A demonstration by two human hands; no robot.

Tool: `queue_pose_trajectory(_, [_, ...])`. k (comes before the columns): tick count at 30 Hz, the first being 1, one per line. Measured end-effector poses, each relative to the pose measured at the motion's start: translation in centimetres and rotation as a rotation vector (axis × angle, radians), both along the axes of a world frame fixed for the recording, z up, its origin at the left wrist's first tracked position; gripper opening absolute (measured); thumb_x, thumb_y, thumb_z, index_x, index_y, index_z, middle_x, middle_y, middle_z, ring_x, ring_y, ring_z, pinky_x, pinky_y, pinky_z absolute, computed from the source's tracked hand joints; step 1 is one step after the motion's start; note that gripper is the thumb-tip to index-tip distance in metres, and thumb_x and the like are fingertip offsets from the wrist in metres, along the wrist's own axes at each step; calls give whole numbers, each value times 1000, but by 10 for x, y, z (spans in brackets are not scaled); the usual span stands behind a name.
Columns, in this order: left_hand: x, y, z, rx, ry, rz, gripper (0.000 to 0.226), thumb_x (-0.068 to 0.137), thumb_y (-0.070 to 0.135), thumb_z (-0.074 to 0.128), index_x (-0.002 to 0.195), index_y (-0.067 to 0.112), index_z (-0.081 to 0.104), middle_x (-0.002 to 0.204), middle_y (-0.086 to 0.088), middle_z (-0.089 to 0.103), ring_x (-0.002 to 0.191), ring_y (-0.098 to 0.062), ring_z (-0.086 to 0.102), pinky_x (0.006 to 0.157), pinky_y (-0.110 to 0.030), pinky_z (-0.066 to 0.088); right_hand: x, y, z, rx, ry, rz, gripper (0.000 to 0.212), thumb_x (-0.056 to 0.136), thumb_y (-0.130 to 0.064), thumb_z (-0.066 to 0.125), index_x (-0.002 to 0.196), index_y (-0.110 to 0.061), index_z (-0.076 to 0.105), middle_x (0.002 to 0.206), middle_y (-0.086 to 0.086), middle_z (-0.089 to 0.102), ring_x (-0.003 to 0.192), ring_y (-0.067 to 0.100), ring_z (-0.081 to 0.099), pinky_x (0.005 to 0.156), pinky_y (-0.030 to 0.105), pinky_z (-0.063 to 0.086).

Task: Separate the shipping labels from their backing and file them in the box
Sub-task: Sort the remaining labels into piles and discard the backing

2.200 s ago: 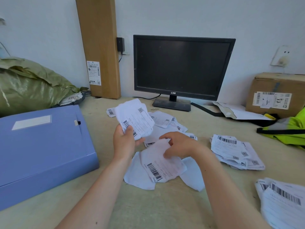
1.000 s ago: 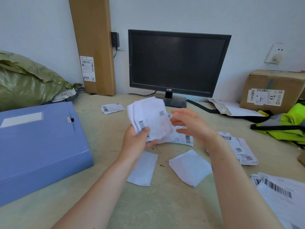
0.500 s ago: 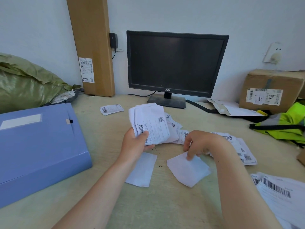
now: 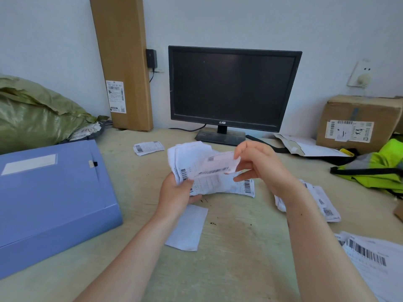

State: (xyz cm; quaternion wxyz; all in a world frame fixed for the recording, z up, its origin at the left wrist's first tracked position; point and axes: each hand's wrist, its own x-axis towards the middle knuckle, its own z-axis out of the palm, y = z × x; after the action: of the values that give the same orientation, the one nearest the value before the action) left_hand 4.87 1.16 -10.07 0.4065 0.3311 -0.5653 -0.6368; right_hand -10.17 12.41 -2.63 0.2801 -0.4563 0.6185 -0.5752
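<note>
Stack of labels (image 4: 192, 168) sits mid-frame, fanned, clamped in your left hand (image 4: 177, 194) with the thumb over the lower left barcode. Your right hand (image 4: 259, 165) pinches one label (image 4: 219, 163) by its right edge, fingers closed on it, holding it across the front of the stack. Step in hand looks like collecting a peeled label onto the stack, or peeling it; you're not filing yet. A blank white sheet (image 4: 187, 228), likely backing, lies on the counter (image 4: 239, 247) just below your left wrist.

Next move, my guess: seat that label flush on the stack, then go for another from the loose pile (image 4: 320, 201) at right, or carry the stack left to the blue box (image 4: 50, 199). Box is shut with its clasp down, so it needs opening first.

Hard to tell: whether the pinched label still has backing on it, since the print is blurred. More labels lie on the counter behind the stack, partly hidden by it. Your right forearm hides part of the loose pile. Bigger sheets (image 4: 370, 256) at lower right are cut off by the frame. One stray label (image 4: 148, 147) lies near the monitor (image 4: 233, 88), upper centre.
</note>
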Motion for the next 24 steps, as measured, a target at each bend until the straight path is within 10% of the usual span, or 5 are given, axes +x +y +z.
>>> queue_pose_trajectory(13, [-2, 0, -1, 27, 6, -38, 26, 96, 3, 50, 114, 15, 64, 108, -3, 71, 96, -20, 70, 66, -27, 61, -11, -7, -12, -46, 80, -112, 26, 84, 9, 61, 95, -14, 57, 81, 5, 73, 70, 18, 70, 52, 26, 50])
queue_pose_trajectory(18, [0, -3, 1, 35, 45, 0, 26, 96, 1, 48, 104, 20, 64, 107, -5, 71, 96, -23, 70, 69, -32, 61, -9, -7, -10, 35, 97, -58, 63, 80, 13, 59, 128, -28, 54, 106, 2, 68, 81, 15, 72, 60, 28, 56])
queue_pose_trajectory(24, [1, -4, 2, 51, 90, 9, 24, 96, -1, 46, 108, 13, 63, 109, -8, 71, 96, -28, 70, 63, -27, 61, -1, -8, -11, 162, 52, -59, 26, 91, 3, 52, 94, -20, 65, 84, 2, 75, 71, 14, 74, 57, 28, 59])
